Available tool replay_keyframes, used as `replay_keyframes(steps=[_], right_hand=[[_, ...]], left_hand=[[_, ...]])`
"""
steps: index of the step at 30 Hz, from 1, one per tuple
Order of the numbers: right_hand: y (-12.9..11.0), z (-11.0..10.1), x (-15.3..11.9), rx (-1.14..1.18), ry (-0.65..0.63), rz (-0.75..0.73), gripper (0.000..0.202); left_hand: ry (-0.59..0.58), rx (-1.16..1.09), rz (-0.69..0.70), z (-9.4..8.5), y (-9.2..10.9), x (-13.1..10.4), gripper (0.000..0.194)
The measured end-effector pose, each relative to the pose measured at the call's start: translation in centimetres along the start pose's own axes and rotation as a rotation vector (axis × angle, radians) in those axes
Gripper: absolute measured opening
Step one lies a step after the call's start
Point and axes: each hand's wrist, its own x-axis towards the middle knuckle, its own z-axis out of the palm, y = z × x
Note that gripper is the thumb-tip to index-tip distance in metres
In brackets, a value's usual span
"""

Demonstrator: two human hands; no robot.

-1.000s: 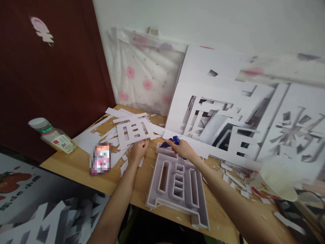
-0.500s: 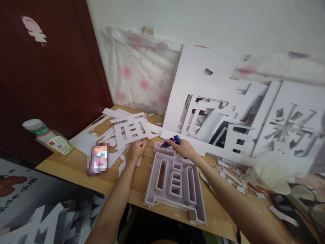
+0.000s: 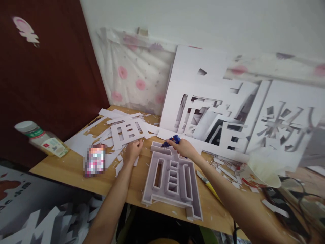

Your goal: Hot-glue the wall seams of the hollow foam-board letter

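A thick white foam-board character (image 3: 172, 184) with raised walls lies flat on the wooden table (image 3: 76, 167). My right hand (image 3: 183, 148) grips a blue glue gun (image 3: 171, 141), whose nozzle points at the character's top left edge. My left hand (image 3: 133, 151) is closed in a loose fist and rests on the table just left of that edge, on white scraps. A flat cut-out of the same character (image 3: 129, 130) lies beyond my left hand.
Large white boards with cut-out characters (image 3: 215, 112) lean on the back wall. A plastic bottle (image 3: 42, 139) lies at the table's left edge, a blurred packet (image 3: 95, 160) beside it. A paper bowl (image 3: 262, 171), a yellow knife (image 3: 210, 186) and scraps sit right.
The view has drifted, so everything sits slightly further left and lower in frame. Both hands keep their places at the character's top edge.
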Motion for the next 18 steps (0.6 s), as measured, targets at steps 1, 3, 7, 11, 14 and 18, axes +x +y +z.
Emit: replay_keyframes(steps=[1,3,7,11,14,18], right_hand=[[0.0,-0.1,-0.1,0.001,0.002,0.001,0.059],[0.1,-0.3,-0.2,0.006,0.0,0.007,0.058],[0.2,-0.8,-0.5,0.031,-0.031,0.011,0.057],[0.0,-0.7,-0.5,0.074,-0.064,-0.01,0.061],[-0.3,-0.3,-0.3,0.08,-0.055,-0.006,0.064],[-0.6,0.1,0.0,0.072,-0.051,-0.004,0.063]], left_hand=[[0.003,-0.002,0.003,0.1,-0.1,0.0,0.045],[0.009,-0.007,0.01,0.1,-0.1,0.1,0.046],[0.021,-0.013,0.015,0.2,-0.2,0.1,0.048],[0.019,-0.012,0.018,0.2,-0.2,0.1,0.049],[0.018,-0.014,0.022,0.3,-0.3,0.1,0.049],[0.019,-0.02,0.035,0.2,-0.4,0.2,0.048]])
